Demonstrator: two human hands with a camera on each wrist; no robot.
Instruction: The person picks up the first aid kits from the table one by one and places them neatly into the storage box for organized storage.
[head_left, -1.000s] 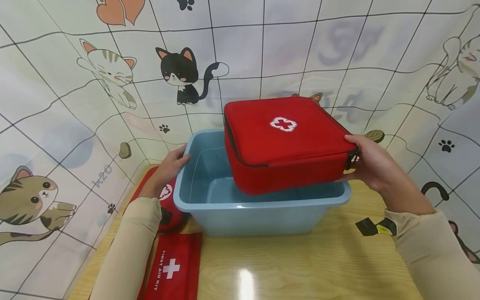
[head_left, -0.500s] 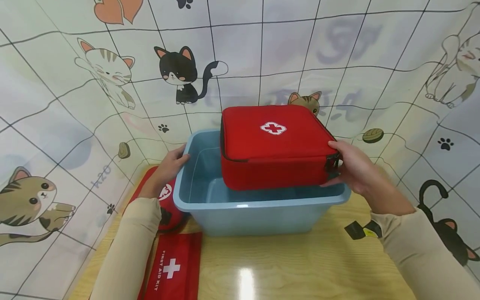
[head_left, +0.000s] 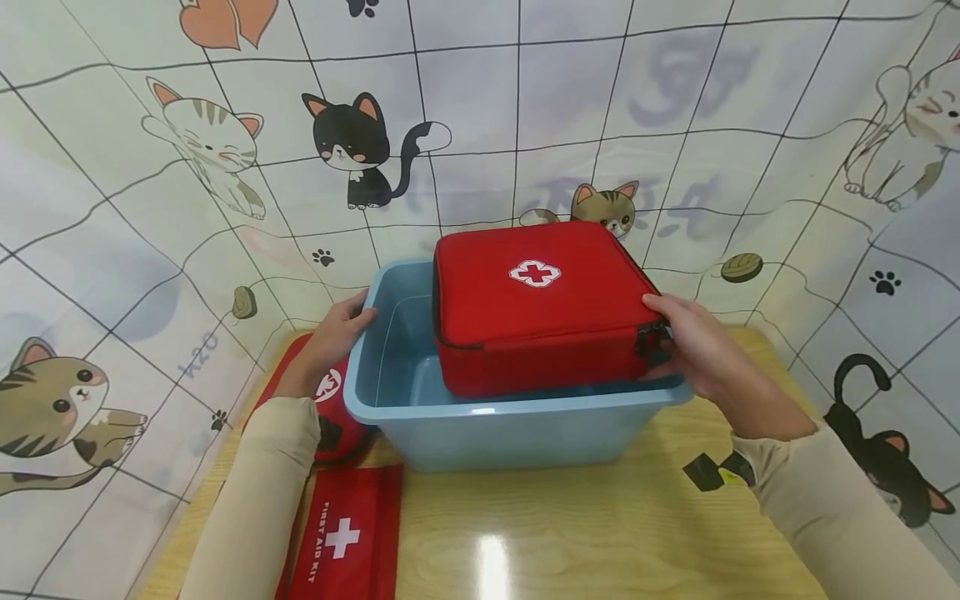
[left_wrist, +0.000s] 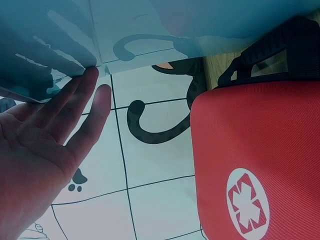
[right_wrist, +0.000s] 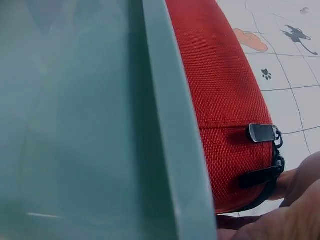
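Note:
A large red first aid bag (head_left: 540, 283) with a white-edged cross sits tilted in the mouth of the light blue bin (head_left: 510, 442), its left part lower inside the rim. My right hand (head_left: 693, 342) grips its right front corner, thumb on top and fingers below, beside the black zipper pulls (right_wrist: 262, 134). My left hand (head_left: 330, 337) holds the bin's left rim, thumb over the edge. In the left wrist view, the fingers (left_wrist: 90, 120) of that hand extend along the bin's outer wall. The bag's underside is hidden.
Left of the bin lies a smaller red pouch (head_left: 337, 417), partly under my left forearm. A flat red packet (head_left: 348, 533) marked FIRST AID KIT lies in front of it. Black and yellow pieces (head_left: 708, 472) lie right on the wooden table (head_left: 570, 533). A cat-print backdrop (head_left: 480, 100) encloses the table.
The red bag has moved left and down, settling lower into the bin's mouth, and my right hand has moved with it. My left hand has stayed on the rim.

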